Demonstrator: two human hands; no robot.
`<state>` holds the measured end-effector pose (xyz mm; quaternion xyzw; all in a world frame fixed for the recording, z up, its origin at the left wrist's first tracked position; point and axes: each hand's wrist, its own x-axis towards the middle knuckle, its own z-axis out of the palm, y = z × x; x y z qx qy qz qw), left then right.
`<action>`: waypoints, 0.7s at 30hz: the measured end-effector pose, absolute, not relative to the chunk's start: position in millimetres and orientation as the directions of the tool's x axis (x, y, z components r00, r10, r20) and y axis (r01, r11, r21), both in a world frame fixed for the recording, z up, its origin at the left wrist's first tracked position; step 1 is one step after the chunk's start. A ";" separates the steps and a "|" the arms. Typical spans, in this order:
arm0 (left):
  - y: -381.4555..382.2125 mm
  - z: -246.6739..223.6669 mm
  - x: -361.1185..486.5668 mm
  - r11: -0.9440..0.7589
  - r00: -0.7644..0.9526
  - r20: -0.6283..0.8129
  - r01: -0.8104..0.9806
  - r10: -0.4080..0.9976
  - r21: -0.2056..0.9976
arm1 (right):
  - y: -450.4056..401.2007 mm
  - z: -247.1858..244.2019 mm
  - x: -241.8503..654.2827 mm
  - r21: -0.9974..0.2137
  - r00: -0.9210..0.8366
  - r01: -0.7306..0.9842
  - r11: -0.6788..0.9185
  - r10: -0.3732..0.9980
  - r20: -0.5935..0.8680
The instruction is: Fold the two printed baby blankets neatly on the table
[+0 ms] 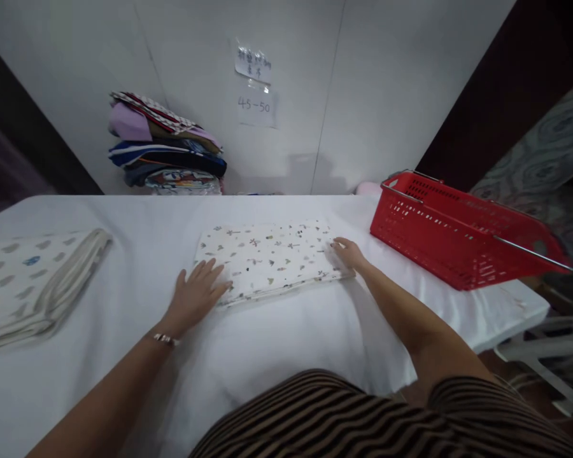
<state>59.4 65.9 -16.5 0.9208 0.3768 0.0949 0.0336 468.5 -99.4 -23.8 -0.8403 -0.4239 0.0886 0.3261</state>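
Head camera view, and what I see from over here is a pale wall (pixel 286 152) rising behind a long bench (pixel 277 343) draped in white cloth. At the right end of the bench a big red basket (pixel 458 229) sits at an angle, its sides pierced with slots. Against the wall on the left stands a stack of folded fabrics (pixel 167 146), purple, blue and checked among them. A thick folded cloth with grey spots (pixel 23 280) lies at the left end, cut off by the view's edge.

Mid-bench, right in front of the person, lies the printed cloth (pixel 272 254): white, scattered with tiny motifs (some look like little palm trees), folded into a flat oblong, with layers showing along its near edge. Its surface looks fairly smooth.

The left hand (pixel 198 292) is palm down at the near left corner, fingers spread and loose, clasping nothing, the tips over the cloth. The right hand (pixel 348 252) comes in across the right edge, fingers pointing inward and slightly bent; whether they pinch the fabric or merely rest there, I can't tell. Smallest of all, a bracelet (pixel 166 340) circles the left wrist.
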 end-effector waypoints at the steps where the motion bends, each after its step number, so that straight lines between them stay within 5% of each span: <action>1: 56.3 -20.0 53.0 -0.728 0.707 0.174 0.673 0.685 0.132 | -113.1 -24.5 474.2 -0.652 0.675 0.608 -0.454 0.728 0.123; 9: 30.8 -35.9 33.2 -0.794 0.728 0.341 0.600 0.594 0.102 | -176.8 -30.6 460.8 -0.790 0.816 0.365 -0.492 0.578 0.018; 21: 35.7 -40.4 26.0 -0.839 0.749 0.384 0.516 0.540 0.172 | -184.9 -22.2 453.7 -0.737 0.761 0.378 -0.561 0.642 -0.098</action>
